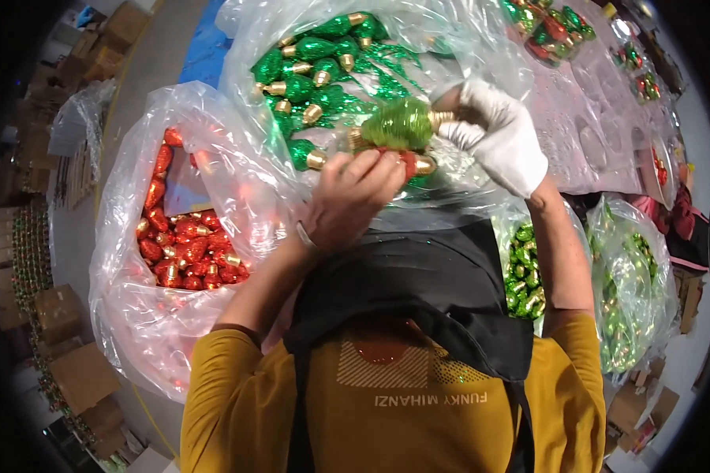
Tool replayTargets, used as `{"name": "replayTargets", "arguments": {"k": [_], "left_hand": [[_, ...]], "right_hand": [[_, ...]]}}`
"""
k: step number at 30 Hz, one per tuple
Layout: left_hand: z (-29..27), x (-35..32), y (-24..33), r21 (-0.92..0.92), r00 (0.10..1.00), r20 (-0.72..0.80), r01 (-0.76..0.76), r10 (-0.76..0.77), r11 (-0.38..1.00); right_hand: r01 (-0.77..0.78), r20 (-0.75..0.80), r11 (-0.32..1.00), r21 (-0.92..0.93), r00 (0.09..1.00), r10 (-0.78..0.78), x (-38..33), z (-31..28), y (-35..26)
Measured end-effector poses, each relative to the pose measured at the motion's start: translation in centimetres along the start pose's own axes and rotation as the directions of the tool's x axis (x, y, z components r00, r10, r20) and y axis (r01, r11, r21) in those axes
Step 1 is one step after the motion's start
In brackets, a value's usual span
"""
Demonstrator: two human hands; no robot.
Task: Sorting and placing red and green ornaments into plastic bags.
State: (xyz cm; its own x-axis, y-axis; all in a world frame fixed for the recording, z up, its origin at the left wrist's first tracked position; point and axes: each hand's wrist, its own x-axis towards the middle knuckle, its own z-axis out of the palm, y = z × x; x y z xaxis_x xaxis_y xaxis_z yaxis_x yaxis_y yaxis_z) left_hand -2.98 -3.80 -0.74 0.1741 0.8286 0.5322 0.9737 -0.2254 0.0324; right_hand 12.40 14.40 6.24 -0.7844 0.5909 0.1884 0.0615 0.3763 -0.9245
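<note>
My right hand (pixel 501 134), in a white glove, is closed at the gold cap of a lime-green bulb ornament (pixel 396 128), slightly blurred. Just below it, my bare left hand (pixel 359 189) has its fingers curled around a red bulb ornament (pixel 409 162), whose gold cap points right. A further gold cap shows above my left fingers, but the rest of that piece is hidden. Both hands are over an open clear plastic bag (pixel 481 47), where several dark-green glittery bulb ornaments (pixel 296 85) with gold caps lie beside green tinsel-like shreds.
To the left stands a clear bag of red bulb ornaments (pixel 189 244). Lime-green bulb ornaments (pixel 525 272) fill a bag by my right forearm, with another plastic bag (pixel 627 292) farther right. Packs of mixed ornaments (pixel 558 35) sit on the pinkish table (pixel 576 150). Cardboard boxes (pixel 83 378) line the left.
</note>
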Motion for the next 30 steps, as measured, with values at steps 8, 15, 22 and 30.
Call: {"name": "replayTargets", "arguments": {"k": [8,15,22,30], "left_hand": [[0.6,-0.5,-0.4,0.039,0.985,-0.151,-0.073,0.078,0.997],[1.1,1.2,-0.7,-0.087,0.99,-0.142,-0.024,0.011,0.996],[1.3,1.4,-1.5,-0.304,0.993,-0.116,-0.002,-0.035,0.953],[1.1,1.5,-1.3,-0.327,0.993,-0.114,-0.002,-0.038,0.945]], "right_hand": [[0.107,0.064,0.808,-0.579,0.994,-0.086,-0.2,1.0,-2.1],[0.414,0.332,0.339,-0.845,0.902,-0.274,1.2,1.9,-2.9],[0.484,0.387,0.345,-0.804,0.867,-0.314,1.6,2.3,0.2],[0.438,0.439,0.559,-0.704,0.887,-0.142,4.3,-1.8,-4.8]]}}
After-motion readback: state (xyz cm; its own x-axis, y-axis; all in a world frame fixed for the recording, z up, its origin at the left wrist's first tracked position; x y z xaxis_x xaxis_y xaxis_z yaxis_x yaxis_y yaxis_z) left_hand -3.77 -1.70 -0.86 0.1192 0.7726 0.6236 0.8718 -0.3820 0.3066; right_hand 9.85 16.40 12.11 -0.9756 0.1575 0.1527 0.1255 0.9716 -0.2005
